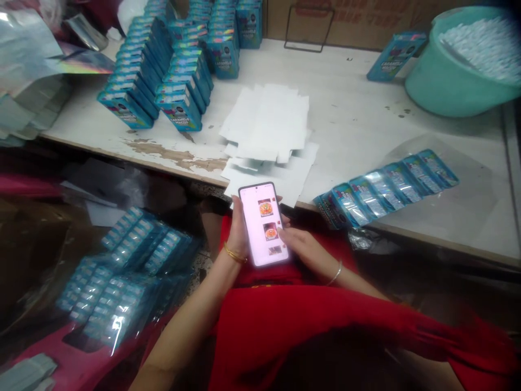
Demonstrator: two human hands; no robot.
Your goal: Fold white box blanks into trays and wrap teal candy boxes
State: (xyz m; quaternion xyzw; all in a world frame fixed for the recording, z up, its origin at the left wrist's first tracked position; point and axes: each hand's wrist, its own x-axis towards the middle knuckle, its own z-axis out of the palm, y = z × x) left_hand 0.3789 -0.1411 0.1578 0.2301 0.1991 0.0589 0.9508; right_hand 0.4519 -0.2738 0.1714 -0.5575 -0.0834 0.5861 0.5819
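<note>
Phone [254, 228], one: near side of white tabletop [342, 103] edge, gripped in left hand [238, 231]. Right hand [303, 245]: thumb at screen's right side; other fingers' grip cannot be told. Wrapped box row [391, 187]: right, reaching near edge. Room: between card sheets [268, 119] and bucket [427, 81], far right.

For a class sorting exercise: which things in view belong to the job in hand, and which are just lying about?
Job in hand:
phone
left hand holding it
right hand at its edge

Seemingly lying about:
white card sheets
standing blue boxes
row of blue packs
wrapped blue stacks
turquoise bucket
</note>
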